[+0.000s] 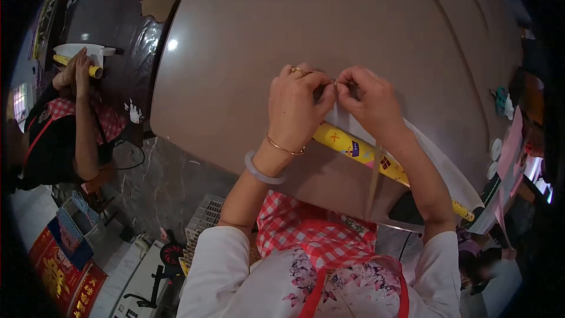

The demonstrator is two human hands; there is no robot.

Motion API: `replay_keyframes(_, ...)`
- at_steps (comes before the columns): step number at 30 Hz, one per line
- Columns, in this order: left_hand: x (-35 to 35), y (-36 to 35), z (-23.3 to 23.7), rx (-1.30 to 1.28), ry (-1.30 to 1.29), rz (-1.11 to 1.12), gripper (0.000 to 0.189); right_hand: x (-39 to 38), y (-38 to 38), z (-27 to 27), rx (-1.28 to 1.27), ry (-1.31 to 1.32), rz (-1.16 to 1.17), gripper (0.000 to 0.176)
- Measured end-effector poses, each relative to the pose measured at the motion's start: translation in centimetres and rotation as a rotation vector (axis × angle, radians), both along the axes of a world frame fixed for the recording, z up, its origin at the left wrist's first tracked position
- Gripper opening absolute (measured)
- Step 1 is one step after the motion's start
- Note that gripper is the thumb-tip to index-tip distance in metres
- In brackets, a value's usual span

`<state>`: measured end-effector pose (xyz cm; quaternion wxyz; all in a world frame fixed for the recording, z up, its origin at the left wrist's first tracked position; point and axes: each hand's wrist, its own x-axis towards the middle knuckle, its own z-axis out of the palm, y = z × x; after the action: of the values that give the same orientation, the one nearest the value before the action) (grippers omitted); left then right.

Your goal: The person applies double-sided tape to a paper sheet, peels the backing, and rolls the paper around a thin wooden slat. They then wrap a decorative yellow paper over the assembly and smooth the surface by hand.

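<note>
Pinched item (335,84) too small to identify, yellow roll (348,146) partly hidden by right forearm (425,171), table (235,53) cropped

The brown table (235,35) bears a yellow roll (344,144).

The broad brown tabletop (247,41) catches a white glare near its left edge. Left of it stands a darker, glossy table (126,29). Below lies a grey marble-patterned floor (159,168), with paler tiles (35,206) further left. A plastic crate (203,218) sits beneath the tabletop's near edge. Daylight shows through a barred window (20,100) at far left, and red panels with gold characters (59,271) fill the lower left.
</note>
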<state>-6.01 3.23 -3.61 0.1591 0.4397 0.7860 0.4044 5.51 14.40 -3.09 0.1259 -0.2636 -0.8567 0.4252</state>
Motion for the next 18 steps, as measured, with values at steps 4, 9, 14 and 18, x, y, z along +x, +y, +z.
replay_keyframes(4, 0.0, 0.0, 0.1, -0.021, 0.021, -0.003, 0.010, 0.2, 0.0, -0.2, -0.010, 0.011, -0.009, 0.010)
replay_keyframes(9, -0.1, -0.2, -0.2, -0.034, 0.006, -0.005, 0.009, 0.3, 0.0, 0.0, -0.035, 0.002, 0.003, 0.009)
replay_keyframes(14, 0.0, -0.1, -0.2, -0.030, 0.025, 0.002, 0.009, 0.5, 0.1, -0.1, -0.032, 0.035, 0.012, 0.010)
replay_keyframes(18, 0.1, 0.0, 0.0, -0.022, 0.042, 0.007, 0.009, 1.2, -0.1, -0.3, 0.025, 0.070, -0.005, 0.012)
